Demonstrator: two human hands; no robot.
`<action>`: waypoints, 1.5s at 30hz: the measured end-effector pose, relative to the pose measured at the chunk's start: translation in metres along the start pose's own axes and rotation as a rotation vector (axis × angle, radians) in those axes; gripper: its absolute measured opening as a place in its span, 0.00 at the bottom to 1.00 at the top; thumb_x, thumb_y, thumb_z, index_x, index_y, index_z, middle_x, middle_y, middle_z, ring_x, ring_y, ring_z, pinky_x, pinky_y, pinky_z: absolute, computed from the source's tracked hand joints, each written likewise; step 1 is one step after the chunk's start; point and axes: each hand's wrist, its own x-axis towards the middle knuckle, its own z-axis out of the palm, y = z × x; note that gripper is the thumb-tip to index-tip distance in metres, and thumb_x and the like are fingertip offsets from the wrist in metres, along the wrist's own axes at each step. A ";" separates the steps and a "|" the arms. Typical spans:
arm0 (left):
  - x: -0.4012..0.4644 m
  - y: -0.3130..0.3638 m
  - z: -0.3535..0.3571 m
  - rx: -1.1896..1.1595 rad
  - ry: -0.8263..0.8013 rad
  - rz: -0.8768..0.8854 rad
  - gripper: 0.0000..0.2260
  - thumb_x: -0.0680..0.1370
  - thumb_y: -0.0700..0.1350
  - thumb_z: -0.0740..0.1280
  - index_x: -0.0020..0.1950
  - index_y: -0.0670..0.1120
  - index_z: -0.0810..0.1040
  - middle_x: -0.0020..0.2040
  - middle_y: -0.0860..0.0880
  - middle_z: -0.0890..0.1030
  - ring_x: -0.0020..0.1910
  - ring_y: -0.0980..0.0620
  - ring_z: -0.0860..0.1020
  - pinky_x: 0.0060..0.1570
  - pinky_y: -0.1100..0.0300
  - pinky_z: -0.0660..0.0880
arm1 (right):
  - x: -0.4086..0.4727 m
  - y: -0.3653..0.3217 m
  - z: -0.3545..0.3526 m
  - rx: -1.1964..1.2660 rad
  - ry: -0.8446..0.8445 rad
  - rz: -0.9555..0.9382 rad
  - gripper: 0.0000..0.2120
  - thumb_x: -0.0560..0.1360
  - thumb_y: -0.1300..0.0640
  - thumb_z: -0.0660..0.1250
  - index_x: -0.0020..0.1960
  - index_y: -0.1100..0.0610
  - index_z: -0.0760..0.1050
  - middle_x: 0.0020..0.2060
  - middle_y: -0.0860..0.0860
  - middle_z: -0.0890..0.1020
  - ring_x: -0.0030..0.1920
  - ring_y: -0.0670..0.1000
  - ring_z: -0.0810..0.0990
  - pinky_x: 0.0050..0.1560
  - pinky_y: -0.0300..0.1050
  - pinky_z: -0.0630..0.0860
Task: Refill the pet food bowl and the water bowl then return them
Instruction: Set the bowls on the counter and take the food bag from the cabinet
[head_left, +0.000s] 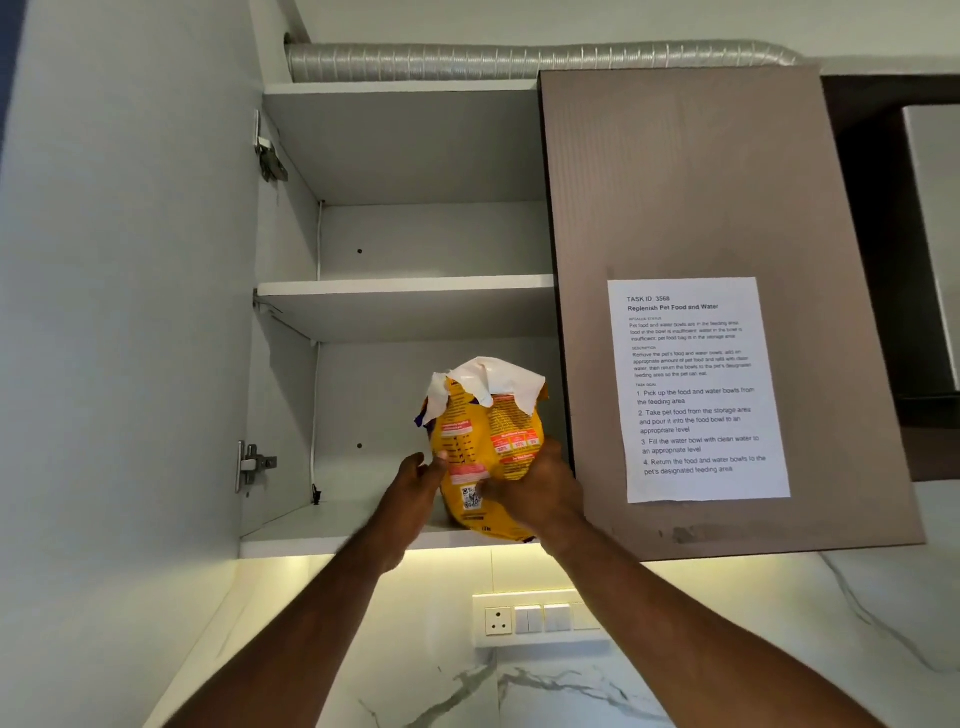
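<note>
Step in hand, as judged: handling the pet food bag at the bottom shelf of the wall cupboard, either lifting it out or setting it in; which of the two cannot be told. Method advised: keep one hand on each flank, low on the body; hold the torn mouth uppermost so nothing spills; clear the shelf lip and the shut door before lowering; do not lift by the loose top.

Cupboard (405, 156): wall-mounted, grey inside, left door swung out of view, two hinges on the left wall; two compartments, the upper holding nothing visible.

Shut door (675, 182): brown, just right of the open bay; a printed task sheet (698, 389) stuck on its lower half.

Bottom shelf (332, 525): white; the bag stands at its right front, base at or over the front edge.

Pet food bag (485, 452): yellow-orange with red panels, small print and a code patch low down; upright, plump, likely well filled; top torn open, white inner lining folded outward; soft-sided, likely to sag if gripped high.

Right hand (540, 493): fingers curled round the bag's lower right side, grasping it.

Left hand (415, 486): at the bag's left side, thumb touching it; blurred; whether its fingers have closed cannot be told.

Bowls: neither is in view.
</note>
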 end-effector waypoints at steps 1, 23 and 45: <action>-0.003 0.003 0.003 -0.034 -0.058 0.008 0.29 0.81 0.61 0.58 0.78 0.46 0.62 0.73 0.46 0.74 0.65 0.50 0.77 0.61 0.55 0.76 | -0.004 0.001 -0.006 0.039 -0.021 -0.014 0.43 0.63 0.41 0.84 0.71 0.48 0.67 0.62 0.49 0.81 0.61 0.57 0.82 0.61 0.55 0.79; -0.138 0.003 0.078 -0.185 -0.443 0.090 0.37 0.63 0.52 0.84 0.67 0.38 0.77 0.62 0.40 0.83 0.63 0.41 0.81 0.59 0.53 0.78 | -0.141 0.095 -0.136 0.388 -0.276 -0.029 0.46 0.56 0.52 0.86 0.71 0.44 0.70 0.62 0.46 0.84 0.61 0.50 0.84 0.62 0.61 0.81; -0.224 -0.121 0.213 -0.053 -0.591 -0.338 0.18 0.67 0.30 0.77 0.55 0.41 0.85 0.52 0.45 0.87 0.53 0.50 0.85 0.48 0.61 0.81 | -0.251 0.254 -0.192 0.102 -0.312 0.350 0.47 0.52 0.53 0.82 0.68 0.45 0.70 0.57 0.46 0.84 0.58 0.49 0.83 0.59 0.56 0.82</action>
